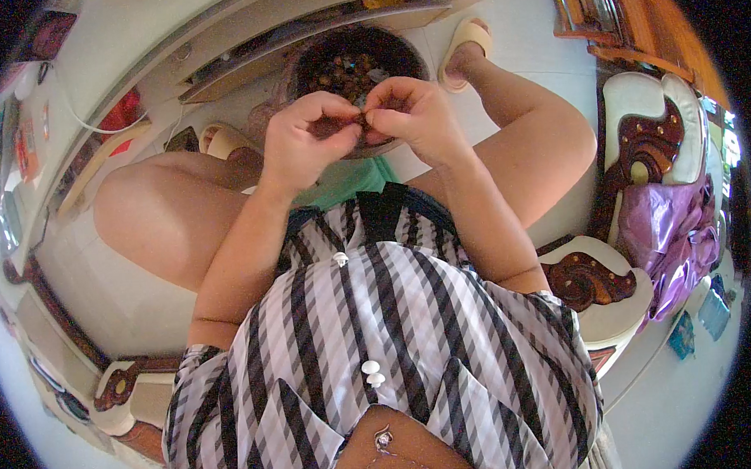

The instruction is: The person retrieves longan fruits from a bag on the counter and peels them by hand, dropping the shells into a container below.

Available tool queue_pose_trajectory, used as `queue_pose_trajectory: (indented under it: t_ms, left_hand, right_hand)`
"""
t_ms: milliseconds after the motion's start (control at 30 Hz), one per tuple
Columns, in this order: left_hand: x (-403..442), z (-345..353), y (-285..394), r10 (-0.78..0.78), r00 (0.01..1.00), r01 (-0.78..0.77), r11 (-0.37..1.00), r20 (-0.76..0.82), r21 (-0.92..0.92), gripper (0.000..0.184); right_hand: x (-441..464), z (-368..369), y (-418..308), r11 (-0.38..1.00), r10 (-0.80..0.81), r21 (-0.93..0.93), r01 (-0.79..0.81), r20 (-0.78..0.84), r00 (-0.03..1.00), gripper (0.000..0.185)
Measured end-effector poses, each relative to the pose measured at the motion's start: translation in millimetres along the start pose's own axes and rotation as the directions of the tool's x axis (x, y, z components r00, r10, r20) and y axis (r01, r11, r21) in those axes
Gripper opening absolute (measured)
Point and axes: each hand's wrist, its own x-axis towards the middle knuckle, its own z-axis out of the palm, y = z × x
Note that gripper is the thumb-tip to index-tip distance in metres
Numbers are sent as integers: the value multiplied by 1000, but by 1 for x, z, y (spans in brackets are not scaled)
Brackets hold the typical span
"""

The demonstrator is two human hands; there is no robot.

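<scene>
My left hand point(313, 141) and my right hand point(419, 121) meet in front of me, thumbs and fingertips pinched together. Between them is something small and dark; its kind is too small to make out. Both hands are above the near side of a dark round bin point(323, 48). Inside the bin lie brownish scraps point(341, 74) and a few pale bits, partly hidden behind my fingers. A green, cloth-like or plastic thing point(349, 180) shows below my wrists, between my legs.
A low cabinet with an open shelf point(245, 65) stands behind the bin. Carved chairs with pale padding point(635, 101) are at the right, one draped with shiny purple fabric point(669, 232). A white cable point(82, 116) and a red item point(123, 111) are at the left.
</scene>
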Motion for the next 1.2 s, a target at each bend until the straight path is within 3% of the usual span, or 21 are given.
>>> queue_pose_trajectory:
  t_ms: [67, 133, 233, 333, 467, 567, 967, 1200]
  left_hand:
    - [1, -1, -1, -74, 997, 75, 984, 13, -160, 17]
    - [3, -2, -2, -25, 999, 30, 984, 30, -175, 17]
    - [5, -4, -4, 57, 998, -53, 993, 31, -108, 18]
    - [5, -4, 1, 30, 999, -29, 998, 12, -53, 19]
    - [6, -1, 5, 24, 1000, -24, 1000, -19, 3, 19]
    - [6, -1, 6, 131, 991, -128, 986, -26, 104, 18]
    - [6, 2, 1, 259, 966, -252, 957, -28, 144, 19]
    - [3, 4, -2, 241, 969, -235, 967, -47, 103, 19]
  right_hand:
    - [0, 0, 1, 987, 31, 156, -35, 33, 999, 16]
    - [0, -2, 1, 971, 20, 239, -35, 64, 998, 18]
    - [2, -3, -1, 989, -55, 140, 47, 50, 997, 19]
    - [1, -3, -7, 988, 38, 145, -50, 80, 996, 20]
    - [1, -1, -7, 997, 24, 76, -25, 14, 1000, 20]
    - [0, -1, -7, 999, 2, 53, -2, 14, 1000, 20]
    - [3, -2, -2, 997, -20, -77, 23, 32, 999, 15]
    - [3, -3, 2, 988, -18, -156, 20, 16, 1000, 13]
